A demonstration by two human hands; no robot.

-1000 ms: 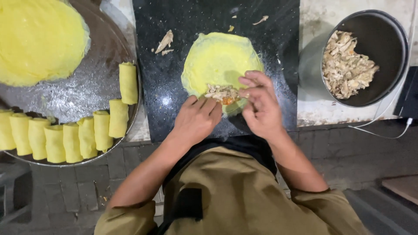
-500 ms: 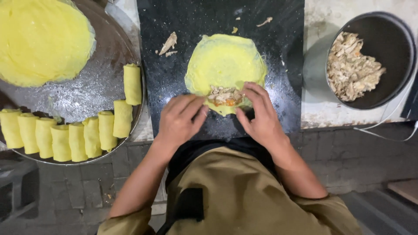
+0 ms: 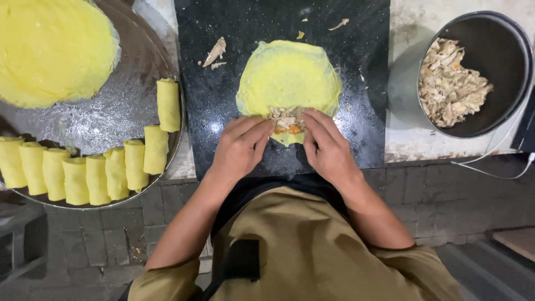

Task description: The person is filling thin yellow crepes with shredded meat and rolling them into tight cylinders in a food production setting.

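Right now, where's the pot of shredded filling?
In the head view, the dark pot of shredded filling sits at the upper right on the pale counter, just right of the black stone slab, beyond the right hand.

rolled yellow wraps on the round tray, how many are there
9 rolled wraps: seven side by side along the near rim of the tray, from the picture's left edge rightward, then two up the right rim. More may lie beyond the left edge.
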